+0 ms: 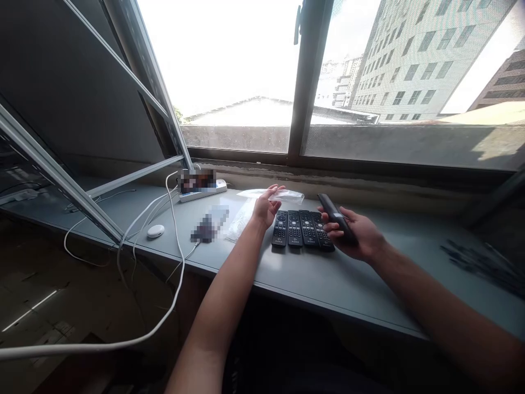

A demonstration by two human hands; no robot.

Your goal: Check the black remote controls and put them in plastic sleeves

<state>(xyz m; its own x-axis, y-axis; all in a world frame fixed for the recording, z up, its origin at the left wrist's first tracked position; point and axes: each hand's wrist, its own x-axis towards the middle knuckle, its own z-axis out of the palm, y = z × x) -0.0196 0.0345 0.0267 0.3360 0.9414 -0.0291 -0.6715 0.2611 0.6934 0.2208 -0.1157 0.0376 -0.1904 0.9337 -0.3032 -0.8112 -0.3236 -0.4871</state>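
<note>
My right hand (355,232) is wrapped round a black remote (333,214), which is tilted and held above the right end of a row. In that row, several black remotes (295,229) lie side by side on the table, buttons up; the rightmost is partly hidden by my right hand. Left of the row is my left hand (267,208), palm turned up, its fingers loosely bent and apart. Clear plastic bags (241,221) lie beside and behind it, one reaching past its fingertips; no firm grip on them shows.
A power strip (204,191), a blurred-out device (209,224) with a cable and a round white object (155,231) are on the table's left part. White cables (177,241) hang over the front edge. A metal frame (102,216) stands left; dark items (484,265) lie far right.
</note>
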